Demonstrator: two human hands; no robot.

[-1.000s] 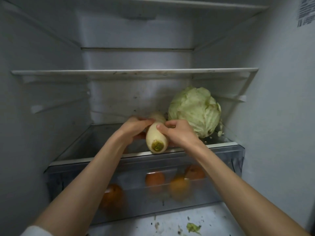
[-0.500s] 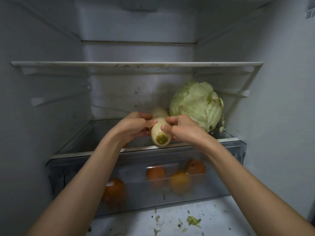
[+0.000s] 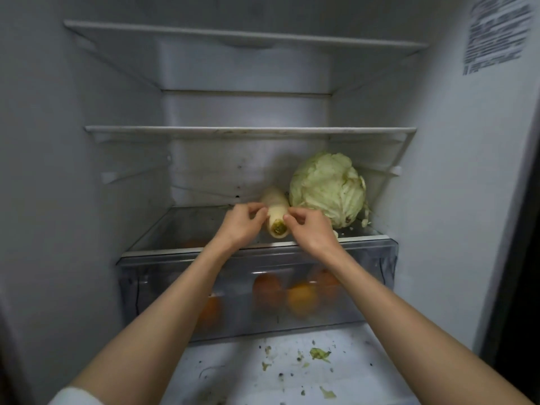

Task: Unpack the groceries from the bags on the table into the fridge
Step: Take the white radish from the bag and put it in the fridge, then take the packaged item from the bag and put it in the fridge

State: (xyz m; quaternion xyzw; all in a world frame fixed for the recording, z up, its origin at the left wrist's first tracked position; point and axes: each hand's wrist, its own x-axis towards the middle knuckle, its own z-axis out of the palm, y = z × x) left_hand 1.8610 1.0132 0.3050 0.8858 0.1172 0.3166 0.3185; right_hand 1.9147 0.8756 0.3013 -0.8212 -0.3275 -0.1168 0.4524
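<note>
From the head view I see my left hand [image 3: 241, 226] and my right hand [image 3: 311, 229] on either side of the radish [image 3: 276, 213], which lies on the glass shelf [image 3: 181, 229] just left of the cabbage [image 3: 328, 187] and looks to be touching it. The radish's long axis runs front to back, cut end toward me near the shelf's front edge, tip toward the fridge's rear wall. My left fingertips [image 3: 261, 210] are curled and pinch the radish's left flank; my right fingertips [image 3: 287, 217] are curled and pinch its right flank, so both hands are clamped lightly on it, neither one nearer than the other. I judge the radish is nearly set down, and the coming move turns on that axis: with the fingers on its sides, I can let go sideways or nudge it deeper beside the cabbage. Below the radish, oranges [image 3: 301, 296] sit in the clear drawer [image 3: 377, 276]. Green scraps [image 3: 320, 353] lie on the surface below the drawer.
</note>
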